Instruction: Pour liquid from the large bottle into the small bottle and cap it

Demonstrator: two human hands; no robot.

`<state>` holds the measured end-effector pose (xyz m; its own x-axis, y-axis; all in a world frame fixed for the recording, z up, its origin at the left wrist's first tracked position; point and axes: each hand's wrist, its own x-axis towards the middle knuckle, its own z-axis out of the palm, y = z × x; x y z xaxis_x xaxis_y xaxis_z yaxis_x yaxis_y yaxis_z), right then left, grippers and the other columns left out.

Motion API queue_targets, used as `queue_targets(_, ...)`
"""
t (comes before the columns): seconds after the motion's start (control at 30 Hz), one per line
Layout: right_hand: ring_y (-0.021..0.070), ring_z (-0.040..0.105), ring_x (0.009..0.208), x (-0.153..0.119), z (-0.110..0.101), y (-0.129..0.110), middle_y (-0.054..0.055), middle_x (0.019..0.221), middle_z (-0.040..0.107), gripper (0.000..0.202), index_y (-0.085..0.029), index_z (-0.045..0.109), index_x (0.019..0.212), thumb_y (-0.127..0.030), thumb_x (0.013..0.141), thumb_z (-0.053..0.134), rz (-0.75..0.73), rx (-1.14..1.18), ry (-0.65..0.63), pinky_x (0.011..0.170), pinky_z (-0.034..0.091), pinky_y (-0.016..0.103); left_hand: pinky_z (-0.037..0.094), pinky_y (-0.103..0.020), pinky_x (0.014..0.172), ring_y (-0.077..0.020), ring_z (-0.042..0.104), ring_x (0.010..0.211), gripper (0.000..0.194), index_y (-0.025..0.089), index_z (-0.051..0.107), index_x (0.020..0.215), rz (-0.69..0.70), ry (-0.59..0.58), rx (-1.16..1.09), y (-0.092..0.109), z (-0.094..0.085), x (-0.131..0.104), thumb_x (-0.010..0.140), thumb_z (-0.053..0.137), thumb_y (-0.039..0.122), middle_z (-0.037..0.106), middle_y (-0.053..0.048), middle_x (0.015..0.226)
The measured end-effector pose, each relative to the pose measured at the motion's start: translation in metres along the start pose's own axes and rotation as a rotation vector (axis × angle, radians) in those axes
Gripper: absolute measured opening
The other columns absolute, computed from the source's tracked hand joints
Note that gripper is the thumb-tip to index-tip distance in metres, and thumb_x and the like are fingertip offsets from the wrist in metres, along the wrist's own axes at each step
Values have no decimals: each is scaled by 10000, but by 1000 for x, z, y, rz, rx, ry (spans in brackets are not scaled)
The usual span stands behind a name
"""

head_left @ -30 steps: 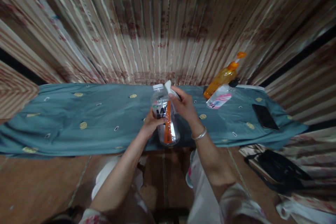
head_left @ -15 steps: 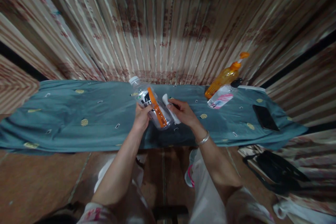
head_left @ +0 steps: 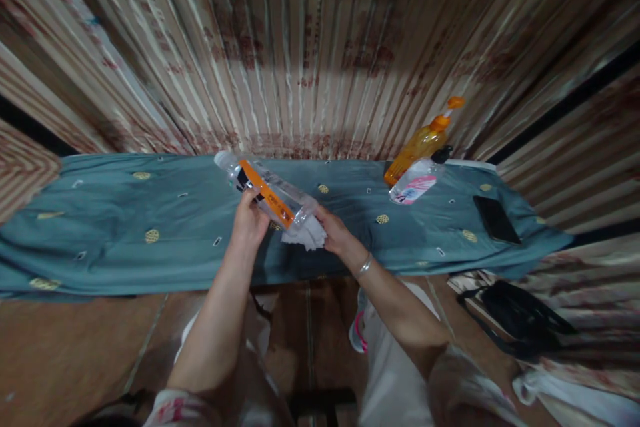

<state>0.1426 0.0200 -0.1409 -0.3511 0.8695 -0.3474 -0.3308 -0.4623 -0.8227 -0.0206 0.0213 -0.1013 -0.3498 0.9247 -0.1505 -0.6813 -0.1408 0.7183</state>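
A clear plastic bottle (head_left: 270,195) with an orange and black label and a white cap lies tilted above the cloth, cap toward the upper left. My left hand (head_left: 251,217) is closed round its label side. At the bottle's base, my right hand (head_left: 336,230) holds a crumpled white tissue (head_left: 306,233) against the lower end. Some of the right fingers are hidden behind the bottle and tissue.
A green-blue patterned cloth (head_left: 185,213) covers the table. On its right are an orange pump bottle (head_left: 416,150), a clear bottle with a pink label (head_left: 415,183) and a black phone (head_left: 497,219). A black bag (head_left: 525,317) lies on the floor at the right.
The bottle has moved left and turned flatter, its cap farther left. My right hand has brought the tissue from beside the bottle to its base, where the tissue now shows more spread out.
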Motion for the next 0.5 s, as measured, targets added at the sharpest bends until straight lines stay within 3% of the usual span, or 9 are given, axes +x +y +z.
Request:
queue_targets(0.1,215,709,776,-5,10,15,91,737,729,519,-162,677,837,-531,976,341,204,111,-99,681,564,324,542,-252,677,-138,623,673,307,213,618,755,148,59,26,4,-5,7,497,785,207,684,34,718)
queue_targets(0.2,217,705,756,-10,10,21,86,704,714,478,-167,661,788,-550,939,419,236,105,-164,654,562,318,503,-222,647,-111,602,668,473,238,557,825,331,112,149,7,-9,8,452,834,149,640,83,733)
queue_targets(0.33,162,625,618,-8,3,17,7,660,676,274,-203,626,710,-463,732,709,-13,-42,-26,599,509,273,491,-208,690,-100,608,728,625,231,493,908,458,98,311,9,-11,2,415,867,145,635,83,835)
queue_targets(0.4,150,610,627,-5,-3,12,-9,680,677,262,-211,644,721,-456,687,729,-161,-151,96,609,490,263,496,-213,695,-103,604,716,639,226,491,912,421,60,332,6,-10,-3,400,868,161,644,68,843)
queue_targets(0.5,170,639,744,-1,-10,3,-10,767,709,241,-233,695,786,-467,739,660,-348,-381,168,713,495,290,499,-235,688,-118,600,690,636,219,516,929,281,-17,335,-1,-8,-10,398,863,178,650,55,818)
